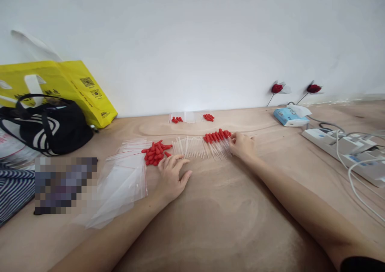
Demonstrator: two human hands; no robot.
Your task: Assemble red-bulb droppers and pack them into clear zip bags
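Note:
My left hand (172,175) rests on the table with its fingers spread, holding nothing visible. Its fingertips are beside a heap of small red bulb-shaped pieces (155,154). Thin clear sticks (192,147) lie side by side in a row to the right of that heap. Along the upper right end of this row, several red pieces (217,136) sit at the sticks' far ends. There my right hand (243,144) pinches a red-tipped stick at the end of the row; its fingers partly hide it.
Clear zip bags (124,184) lie left of my left hand. Farther back, another clear bag (192,117) has red pieces at both ends. A yellow bag (90,91) and black bag (66,125) stand left. Tissues (290,117) and a power strip with cables (345,152) are right.

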